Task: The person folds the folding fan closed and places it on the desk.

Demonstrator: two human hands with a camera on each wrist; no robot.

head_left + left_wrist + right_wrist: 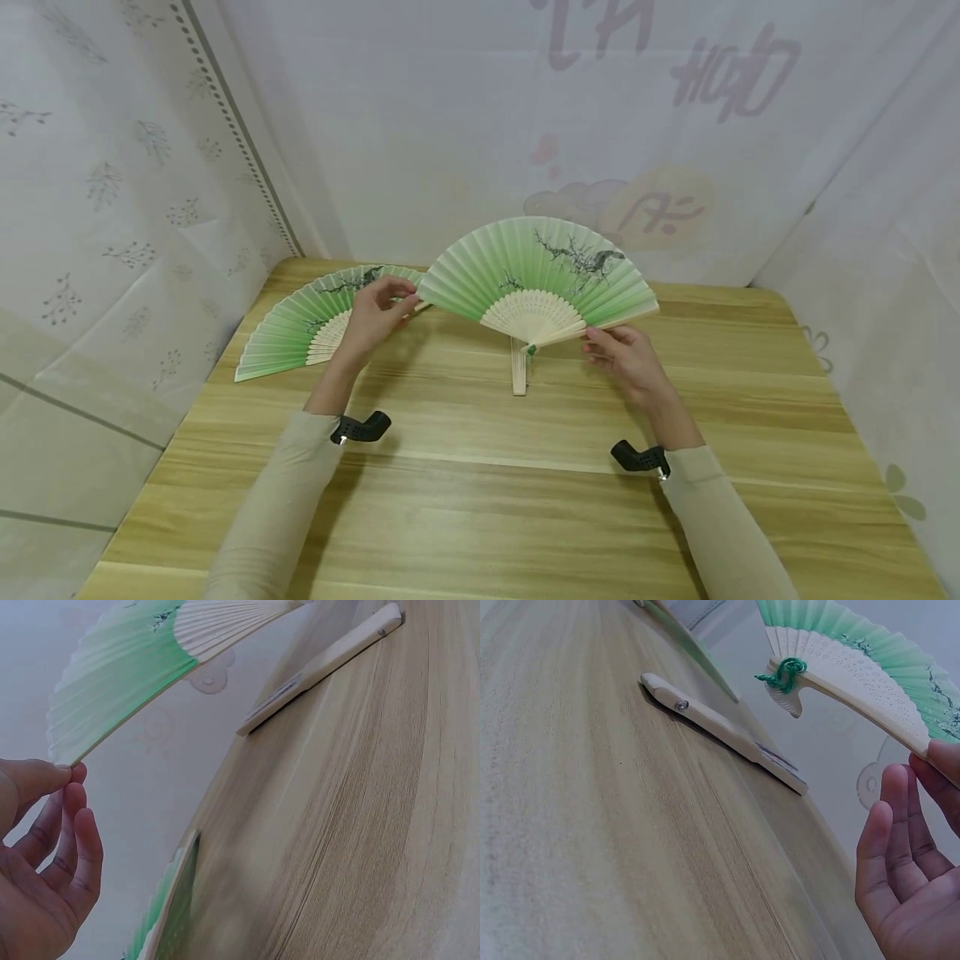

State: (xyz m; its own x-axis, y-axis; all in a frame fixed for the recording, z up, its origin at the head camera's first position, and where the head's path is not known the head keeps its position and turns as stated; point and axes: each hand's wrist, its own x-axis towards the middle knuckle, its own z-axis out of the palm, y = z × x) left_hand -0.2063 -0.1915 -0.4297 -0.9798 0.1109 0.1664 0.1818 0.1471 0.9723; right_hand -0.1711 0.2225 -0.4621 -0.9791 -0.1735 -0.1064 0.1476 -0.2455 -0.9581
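A green-and-white folding fan [465, 279] with a dark branch print is spread open and held up above the table. My left hand [375, 321] pinches its left edge between thumb and forefinger; the other fingers are loosely bent in the left wrist view. At the opposite side, my right hand [630, 358] pinches the pale outer rib with thumb and forefinger. A green cord [789, 673] hangs at the fan's pivot. Below it a closed folding fan [519, 371] lies on the table, partly hidden. Another spread green fan [281, 333] rests at the left, partly behind my left hand.
The wood-grain table [480, 517] has its back edge close to a pale printed curtain [420, 125]. More patterned cloth [112, 208] hangs along the left side, and the right side is curtained too. Black wrist-worn devices [363, 427] stick out inward from both wrists.
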